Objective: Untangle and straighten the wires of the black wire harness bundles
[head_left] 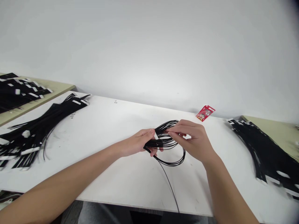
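Loose black wire tail [170, 186] runs off the near edge of the white table [112, 174], below the coil. Black wire coil [168, 141] sits mid-table, lifted slightly. Left hand [140, 143] has its grip closed on the coil's left side, thumb over a white tag. Right hand [195, 140] pinches the coil's upper right strands, grip narrow. Left of the coil, well apart, bundle of black cable ties [39, 127]; further left another pile [18, 91]. Right of the coil, third black pile [263, 149]. Behind the coil, by the wall, small red packet [205, 113].
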`<state>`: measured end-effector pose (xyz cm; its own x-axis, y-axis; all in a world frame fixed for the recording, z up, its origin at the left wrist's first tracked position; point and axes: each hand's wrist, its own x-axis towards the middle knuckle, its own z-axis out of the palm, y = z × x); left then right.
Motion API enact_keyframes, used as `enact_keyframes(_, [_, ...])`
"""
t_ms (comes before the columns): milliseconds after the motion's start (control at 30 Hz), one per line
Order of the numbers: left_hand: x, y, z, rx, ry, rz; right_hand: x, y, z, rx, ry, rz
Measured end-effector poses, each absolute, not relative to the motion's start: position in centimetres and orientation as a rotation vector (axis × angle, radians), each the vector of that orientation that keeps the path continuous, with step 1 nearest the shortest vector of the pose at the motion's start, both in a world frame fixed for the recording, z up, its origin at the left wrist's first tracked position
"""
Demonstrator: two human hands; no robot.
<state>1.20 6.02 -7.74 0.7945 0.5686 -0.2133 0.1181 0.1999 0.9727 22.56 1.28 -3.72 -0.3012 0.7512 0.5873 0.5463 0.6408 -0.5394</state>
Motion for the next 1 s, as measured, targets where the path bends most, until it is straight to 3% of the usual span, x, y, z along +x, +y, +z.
enact_keyframes(400, [1.5,5.7,-7.4,1.166,0.509,0.387,22.0,1.2,-4.1,-0.985,-2.007,0.237])
enact_keyframes(1000, [1.6,5.6,-6.9,1.183,0.557,0.413,21.3,1.5,-4.4,-1.051,-1.883,0.475])
